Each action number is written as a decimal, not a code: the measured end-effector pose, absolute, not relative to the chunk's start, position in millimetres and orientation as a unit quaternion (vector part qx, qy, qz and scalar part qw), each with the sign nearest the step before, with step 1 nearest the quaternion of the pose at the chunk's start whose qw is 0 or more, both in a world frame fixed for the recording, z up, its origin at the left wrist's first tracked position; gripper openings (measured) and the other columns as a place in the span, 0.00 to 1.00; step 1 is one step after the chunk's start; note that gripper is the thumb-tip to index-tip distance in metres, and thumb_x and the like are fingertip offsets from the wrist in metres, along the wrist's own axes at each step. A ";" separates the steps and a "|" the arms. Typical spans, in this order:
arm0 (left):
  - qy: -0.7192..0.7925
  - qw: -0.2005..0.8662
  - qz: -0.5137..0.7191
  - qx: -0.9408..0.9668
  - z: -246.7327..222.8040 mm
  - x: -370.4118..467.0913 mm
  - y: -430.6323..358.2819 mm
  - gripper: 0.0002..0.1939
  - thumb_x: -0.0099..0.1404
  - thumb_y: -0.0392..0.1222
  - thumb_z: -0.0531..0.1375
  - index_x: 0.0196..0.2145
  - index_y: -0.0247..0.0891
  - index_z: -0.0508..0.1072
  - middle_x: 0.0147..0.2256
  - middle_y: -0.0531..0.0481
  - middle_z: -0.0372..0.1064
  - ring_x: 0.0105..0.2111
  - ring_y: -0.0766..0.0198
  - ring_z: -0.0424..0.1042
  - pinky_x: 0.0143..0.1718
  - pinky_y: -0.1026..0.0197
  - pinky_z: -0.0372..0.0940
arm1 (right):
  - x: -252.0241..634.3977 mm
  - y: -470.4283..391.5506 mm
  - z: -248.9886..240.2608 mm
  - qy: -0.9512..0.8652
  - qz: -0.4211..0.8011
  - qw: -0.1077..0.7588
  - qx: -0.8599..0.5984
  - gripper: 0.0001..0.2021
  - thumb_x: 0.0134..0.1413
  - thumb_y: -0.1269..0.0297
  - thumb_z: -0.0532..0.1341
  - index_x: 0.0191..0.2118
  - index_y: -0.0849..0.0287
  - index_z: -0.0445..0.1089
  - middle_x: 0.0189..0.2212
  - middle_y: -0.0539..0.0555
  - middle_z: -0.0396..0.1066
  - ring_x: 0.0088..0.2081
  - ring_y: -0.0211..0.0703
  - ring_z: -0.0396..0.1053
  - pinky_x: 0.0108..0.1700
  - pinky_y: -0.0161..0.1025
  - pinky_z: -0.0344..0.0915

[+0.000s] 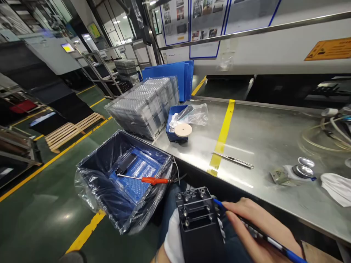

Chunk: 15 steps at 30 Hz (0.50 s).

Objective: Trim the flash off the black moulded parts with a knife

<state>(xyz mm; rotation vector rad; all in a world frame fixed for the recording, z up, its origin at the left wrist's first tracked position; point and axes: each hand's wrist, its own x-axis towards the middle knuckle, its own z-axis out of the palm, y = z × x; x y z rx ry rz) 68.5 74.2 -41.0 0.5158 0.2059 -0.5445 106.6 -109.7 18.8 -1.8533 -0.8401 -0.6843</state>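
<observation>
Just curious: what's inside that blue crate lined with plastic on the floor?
In the blue crate: a black part on its ribbed bottom, and a red-handled screwdriver across the rim. The plastic liner hides the corners.

Two hands show at the bottom edge: the left hand (171, 237), gloved in white, under one black part (199, 223), and the bare right hand (257, 230) holding one blue-tipped tool (263, 237). One blue crate (123, 179) lined with plastic carries one red-handled screwdriver (149, 179). On the steel table (268, 135) are one small blue bin (175, 122) near the left edge, topped by one round disc (183, 129), one stack of clear trays (145, 106), one pair of tweezers (233, 160), and one white cloth (337, 186) at the right edge.
</observation>
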 end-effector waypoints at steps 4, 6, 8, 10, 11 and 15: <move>0.089 0.930 -0.230 0.273 -45.3 66.0 79.0 0.23 0.65 0.58 0.61 0.48 0.42 0.83 0.50 0.40 0.73 0.60 0.46 0.66 0.57 0.50 0.67 | 108.7 -95.1 14.5 -0.344 -0.282 0.501 -0.742 0.10 0.66 0.76 0.61 0.50 0.61 0.71 0.35 0.54 0.74 0.36 0.34 0.75 0.39 0.28 0.72; 0.056 0.935 -0.198 0.290 -51.7 67.2 78.7 0.25 0.64 0.59 0.62 0.49 0.40 0.83 0.51 0.40 0.73 0.62 0.45 0.64 0.59 0.50 0.66 | 109.5 -91.5 14.1 -0.343 -0.298 0.498 -0.739 0.08 0.66 0.75 0.61 0.49 0.62 0.72 0.34 0.54 0.73 0.35 0.33 0.74 0.38 0.27 0.71; 0.036 0.933 -0.182 0.308 -58.9 68.9 78.3 0.24 0.66 0.57 0.60 0.49 0.38 0.83 0.50 0.38 0.73 0.61 0.46 0.65 0.60 0.51 0.66 | 110.3 -89.2 13.9 -0.346 -0.301 0.499 -0.735 0.08 0.66 0.76 0.61 0.48 0.62 0.72 0.34 0.53 0.73 0.34 0.33 0.74 0.38 0.27 0.72; 0.042 0.930 -0.186 0.316 -63.9 69.6 78.8 0.22 0.69 0.53 0.58 0.49 0.38 0.83 0.49 0.38 0.74 0.60 0.47 0.66 0.60 0.50 0.66 | 111.0 -87.9 12.8 -0.351 -0.290 0.506 -0.733 0.09 0.66 0.77 0.61 0.48 0.62 0.72 0.33 0.53 0.73 0.34 0.33 0.74 0.37 0.28 0.72; 0.048 0.929 -0.189 0.315 -64.8 69.3 79.1 0.21 0.68 0.52 0.58 0.48 0.38 0.83 0.48 0.38 0.74 0.59 0.47 0.68 0.59 0.50 0.67 | 111.1 -87.9 11.9 -0.352 -0.287 0.511 -0.730 0.09 0.66 0.77 0.60 0.48 0.62 0.72 0.33 0.53 0.73 0.34 0.33 0.74 0.37 0.28 0.72; 0.060 0.933 -0.214 0.283 -53.3 65.3 78.7 0.20 0.67 0.55 0.58 0.43 0.41 0.84 0.43 0.39 0.75 0.56 0.47 0.71 0.57 0.50 0.68 | 109.0 -90.6 10.9 -0.345 -0.283 0.517 -0.730 0.08 0.66 0.76 0.61 0.48 0.60 0.72 0.34 0.52 0.74 0.34 0.32 0.74 0.38 0.26 0.71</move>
